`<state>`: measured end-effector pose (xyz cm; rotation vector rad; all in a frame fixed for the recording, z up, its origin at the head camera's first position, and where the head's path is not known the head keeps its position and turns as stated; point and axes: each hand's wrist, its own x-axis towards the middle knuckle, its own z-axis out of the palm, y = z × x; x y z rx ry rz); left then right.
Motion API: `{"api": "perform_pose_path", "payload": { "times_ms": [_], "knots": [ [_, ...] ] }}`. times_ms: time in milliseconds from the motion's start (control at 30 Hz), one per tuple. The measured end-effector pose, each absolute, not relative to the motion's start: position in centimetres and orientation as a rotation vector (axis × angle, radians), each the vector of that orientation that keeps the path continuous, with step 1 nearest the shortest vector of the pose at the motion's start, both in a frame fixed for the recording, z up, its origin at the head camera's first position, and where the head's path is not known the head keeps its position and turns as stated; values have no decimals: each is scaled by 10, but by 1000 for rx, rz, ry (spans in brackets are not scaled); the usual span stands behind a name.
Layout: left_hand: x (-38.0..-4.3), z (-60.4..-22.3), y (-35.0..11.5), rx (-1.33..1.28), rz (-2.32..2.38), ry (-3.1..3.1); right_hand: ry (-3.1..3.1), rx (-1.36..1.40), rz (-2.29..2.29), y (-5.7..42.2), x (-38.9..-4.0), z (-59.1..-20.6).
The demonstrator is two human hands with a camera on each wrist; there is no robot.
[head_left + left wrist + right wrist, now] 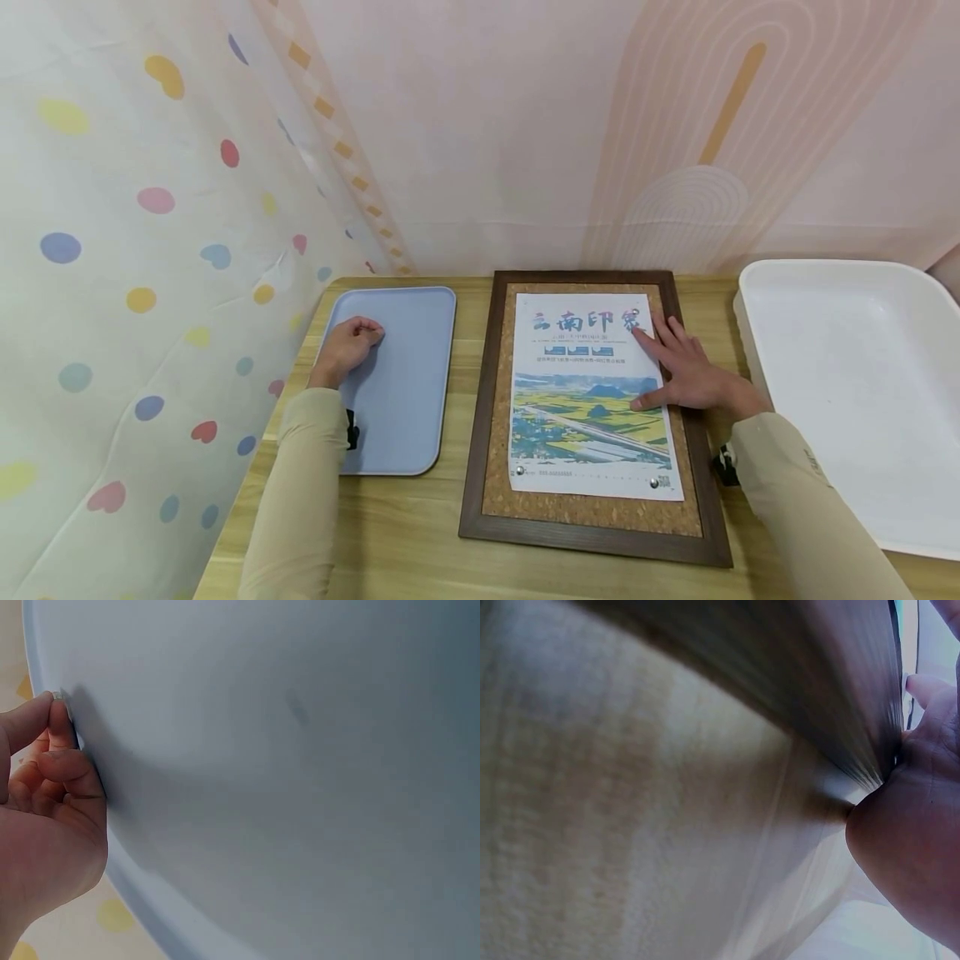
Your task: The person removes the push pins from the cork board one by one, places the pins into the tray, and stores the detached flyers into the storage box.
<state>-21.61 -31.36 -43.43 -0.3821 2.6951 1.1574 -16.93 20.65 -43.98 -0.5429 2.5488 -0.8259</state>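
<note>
My left hand (348, 348) is over the blue tray (397, 417), thumb and forefinger pinched together. Between their tips shows a small pale thumbtack (56, 695), mostly hidden by the fingers. The right hand (692, 373) lies spread over the right side of a printed poster (592, 417), fingertips and thumb on the paper. That poster lies on a cork board (592, 510) with a dark wood frame (480, 467). Silver tacks sit at its upper right (635, 312), lower left (520, 470) and lower right (654, 482) corners; none shows at the upper left.
A large white plastic bin (847, 400) stands to the right of the board. Everything rests on a wood-grain table (405, 533), with patterned cloth hanging behind it and on the left. The tray lies left of the board, near the table's left edge.
</note>
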Motion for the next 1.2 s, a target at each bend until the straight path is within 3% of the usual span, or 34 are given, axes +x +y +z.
{"api": "perform_pose_path", "payload": {
  "times_ms": [700,1200],
  "knots": [
    [-213,-438,-315,-392,1204,2684,2547,-532,-826,206,-169,-439],
    [-205,-430,-294,-263,1132,2781,2549,-540,-829,206,-169,-440]
  ]
}}
